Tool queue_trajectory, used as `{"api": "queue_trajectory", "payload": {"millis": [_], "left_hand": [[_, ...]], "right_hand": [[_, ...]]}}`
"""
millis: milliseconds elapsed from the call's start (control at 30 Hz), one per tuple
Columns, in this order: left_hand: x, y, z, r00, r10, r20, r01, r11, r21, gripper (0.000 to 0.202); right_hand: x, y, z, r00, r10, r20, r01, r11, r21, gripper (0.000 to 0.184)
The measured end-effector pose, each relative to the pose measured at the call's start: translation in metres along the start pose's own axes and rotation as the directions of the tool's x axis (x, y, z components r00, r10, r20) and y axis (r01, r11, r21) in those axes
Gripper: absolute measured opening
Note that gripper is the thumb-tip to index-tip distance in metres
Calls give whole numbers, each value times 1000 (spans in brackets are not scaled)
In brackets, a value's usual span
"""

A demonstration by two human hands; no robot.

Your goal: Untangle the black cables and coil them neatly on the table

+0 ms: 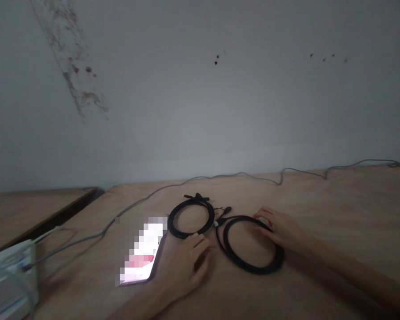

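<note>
Two black cables lie coiled side by side on the wooden table. My right hand is at the upper right edge of the right coiled cable, with its thumb inside the loop and its fingers over the outer side; the cable runs between them. My left hand rests low by the near edge of the left coiled cable. Its fingers are loosely bent and apart, with nothing seen in them. Black connector ends lie between the two coils. A tie sits at the left coil's far side.
A lit phone, its screen blurred out, lies left of my left hand. A white box with cords stands at the left edge. One thin grey cord crosses the table along the wall. Another wooden surface adjoins at left.
</note>
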State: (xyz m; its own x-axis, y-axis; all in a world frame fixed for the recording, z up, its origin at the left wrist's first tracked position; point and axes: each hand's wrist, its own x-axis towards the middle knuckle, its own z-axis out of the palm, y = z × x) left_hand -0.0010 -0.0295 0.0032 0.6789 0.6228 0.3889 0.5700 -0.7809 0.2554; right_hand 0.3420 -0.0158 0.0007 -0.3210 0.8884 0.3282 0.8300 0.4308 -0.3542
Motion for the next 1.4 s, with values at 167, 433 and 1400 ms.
{"api": "queue_trajectory", "payload": {"millis": [167, 433, 1400], "left_hand": [[-2, -2, 2, 998, 47, -30, -47, 999, 29, 25], [-2, -3, 6, 999, 44, -31, -45, 999, -7, 26], [2, 11, 5, 869, 469, 158, -483, 873, 67, 22]], "right_hand": [[3, 4, 20, 997, 48, -60, -50, 998, -31, 24], [0, 3, 10, 984, 174, 49, -170, 983, -65, 13], [-12, -23, 5, 938, 334, -88, -291, 901, 323, 57]]}}
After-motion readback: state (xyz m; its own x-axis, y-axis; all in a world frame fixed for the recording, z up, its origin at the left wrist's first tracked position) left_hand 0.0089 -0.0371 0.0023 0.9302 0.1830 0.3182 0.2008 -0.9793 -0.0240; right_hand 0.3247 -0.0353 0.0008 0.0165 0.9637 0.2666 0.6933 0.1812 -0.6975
